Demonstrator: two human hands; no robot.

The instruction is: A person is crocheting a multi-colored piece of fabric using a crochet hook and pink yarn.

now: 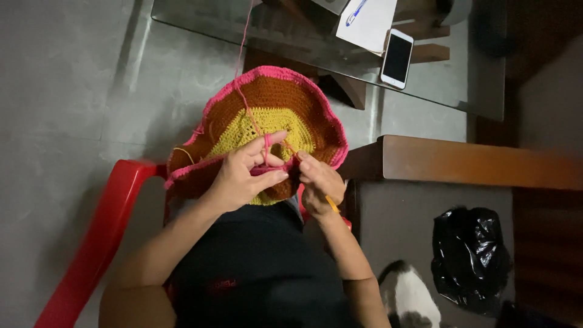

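A round crocheted piece (273,103) with a yellow centre, brown ring and pink wavy edge lies in my lap. My left hand (246,173) pinches its near pink edge, and the pink yarn (243,54) runs over my raised index finger and up toward the glass table. My right hand (319,182) grips a crochet hook with a yellow handle (332,205), its tip hidden at the same edge beside my left fingers.
A glass-topped table (473,91) ahead carries a white phone (397,58), and paper with a blue pen (367,21). A wooden bench edge (473,161) is at right, a black plastic bag (470,255) and a black-and-white cat (410,297) below it. I sit on a red chair (100,231).
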